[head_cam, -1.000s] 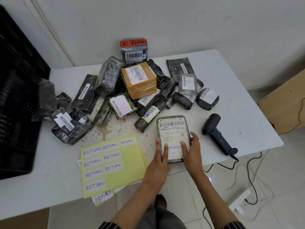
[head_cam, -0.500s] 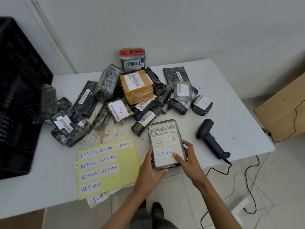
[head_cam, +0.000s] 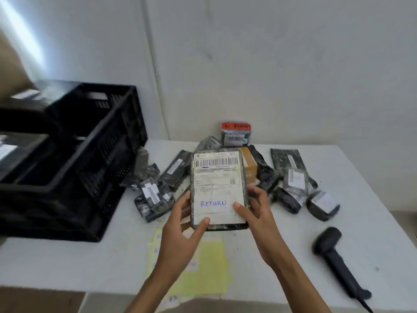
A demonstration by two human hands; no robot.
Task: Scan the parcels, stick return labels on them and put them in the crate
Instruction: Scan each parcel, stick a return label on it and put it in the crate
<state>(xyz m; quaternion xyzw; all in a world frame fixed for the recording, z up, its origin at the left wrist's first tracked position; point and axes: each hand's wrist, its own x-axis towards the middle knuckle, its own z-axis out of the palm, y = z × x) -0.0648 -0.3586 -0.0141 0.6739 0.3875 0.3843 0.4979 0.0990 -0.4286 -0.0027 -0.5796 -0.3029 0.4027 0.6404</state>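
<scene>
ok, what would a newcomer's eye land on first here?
The parcel, gripped mid-frame by the left hand and right hand, with a handwritten RETURN label low on its front. Next comes the big black crate at left on the table. After that, the pile of dark parcels behind and the scanner lying at right.

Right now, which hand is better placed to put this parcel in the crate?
Probably left. The left hand grips the flat grey RETURN-labelled parcel on the side nearest the black slatted plastic crate; the right hand holds the far edge.
</scene>
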